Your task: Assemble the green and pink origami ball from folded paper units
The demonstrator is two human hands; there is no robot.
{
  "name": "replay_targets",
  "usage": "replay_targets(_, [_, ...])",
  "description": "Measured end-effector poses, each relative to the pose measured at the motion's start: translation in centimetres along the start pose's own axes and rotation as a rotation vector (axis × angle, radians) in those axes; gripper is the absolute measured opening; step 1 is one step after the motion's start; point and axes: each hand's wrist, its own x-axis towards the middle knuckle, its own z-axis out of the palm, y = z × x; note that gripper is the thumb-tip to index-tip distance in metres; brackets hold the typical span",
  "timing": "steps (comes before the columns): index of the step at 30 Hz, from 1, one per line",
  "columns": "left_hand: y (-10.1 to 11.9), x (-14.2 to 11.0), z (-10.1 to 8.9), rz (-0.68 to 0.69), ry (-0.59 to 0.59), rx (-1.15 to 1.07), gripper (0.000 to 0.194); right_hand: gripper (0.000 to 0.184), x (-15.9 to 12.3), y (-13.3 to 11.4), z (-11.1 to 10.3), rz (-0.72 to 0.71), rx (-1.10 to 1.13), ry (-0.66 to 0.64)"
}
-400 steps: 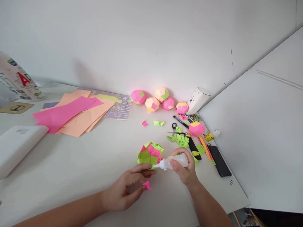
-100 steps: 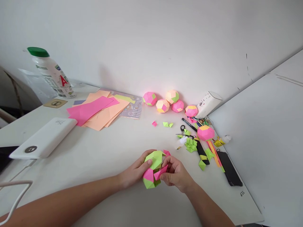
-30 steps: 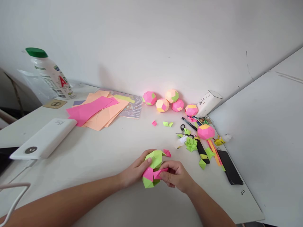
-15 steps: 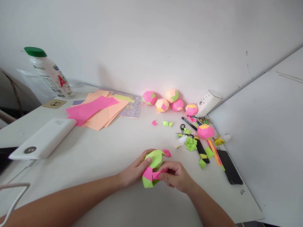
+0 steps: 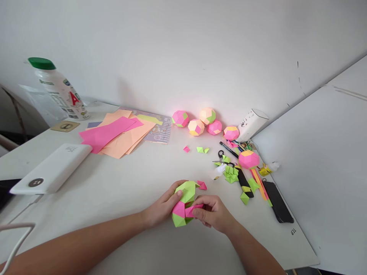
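Observation:
Near the front of the table, my left hand [image 5: 168, 201] is closed around the left side of a green and pink folded-paper ball [image 5: 187, 192], its thumb on the green top. The ball has an open gap on its right side. My right hand [image 5: 213, 214] pinches a pink folded-paper piece [image 5: 191, 211] between thumb and fingers, with that piece's left end at the gap. Whether its tip is tucked in, I cannot tell. Just behind the ball lies a loose pink paper piece [image 5: 202, 185]. Farther back are a small pink piece [image 5: 186, 149] and two small green pieces [image 5: 200, 149].
Several finished paper balls [image 5: 196, 127] sit along the wall. To the right lie scissors [image 5: 220, 154], green folded pieces [image 5: 231, 174], a glue bottle [image 5: 220, 170] and a black phone [image 5: 277, 201]. Paper sheets [image 5: 114, 131], a white power bank [image 5: 54, 168] and a bottle [image 5: 59, 89] stand left.
The view has shifted very slightly. Both hands keep their hold on the ball and the pink piece, with barely any movement of the right fingers.

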Motion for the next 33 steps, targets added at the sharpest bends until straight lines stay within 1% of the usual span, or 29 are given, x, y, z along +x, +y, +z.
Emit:
replay_targets(3, [-0.1,0.0,0.0,0.005,-0.007,0.003,0.053,0.025,0.0,-0.1,0.2,-0.001,0.003,-0.001])
replay_targets(7, [-0.4,0.2,0.0,0.001,-0.008,0.0,0.053,0.027,0.0,-0.2,0.4,0.053,0.03,0.063])
replay_targets(10, [-0.4,0.2,-0.1,0.0,-0.004,-0.015,0.053,0.032,0.1,-0.2,0.7,0.015,0.117,0.103])
replay_targets(14, [-0.2,0.1,0.0,-0.004,-0.006,-0.009,0.054,0.032,0.0,-0.2,1.1,-0.039,0.188,0.119])
replay_targets(22, [-0.2,0.1,0.2,-0.013,0.031,0.007,0.057,0.035,0.0,0.3,1.7,-0.04,0.22,0.191])
replay_targets(29, [-0.1,0.1,0.1,-0.041,0.053,-0.002,0.055,0.035,-0.1,0.5,1.7,0.004,0.209,0.182])
replay_targets(33, [-0.2,0.1,0.1,-0.039,0.05,-0.001,0.055,0.034,0.0,0.5,1.7,-0.002,0.215,0.163])
